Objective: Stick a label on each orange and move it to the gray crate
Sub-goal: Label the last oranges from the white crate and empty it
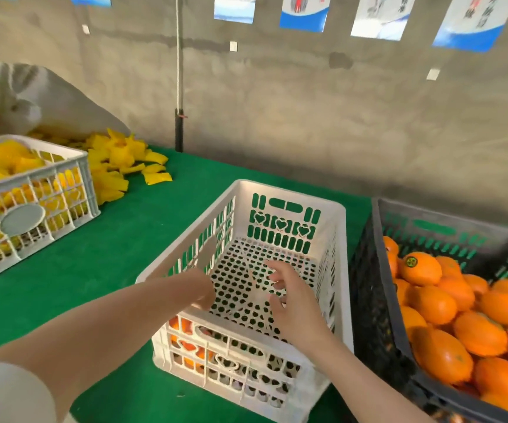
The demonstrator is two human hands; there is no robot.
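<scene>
Head view shows both hands over the white crate [292,209]: left hand [199,290] curled, its grip hidden; right hand [289,300] spread and empty. Labelled oranges [438,303] fill the gray crate [377,300]. A few unlabelled ones seem left at the white crate's near end; the next move is probably to reach for one

My left hand [199,290] and right hand [292,303] are both bare, with no gloves, rings or watch that I can see. Both forearms are uncovered. At the near left, a white short sleeve [8,392] covers my left upper arm, its edge plain. My fingernails are too blurred to describe.
</scene>
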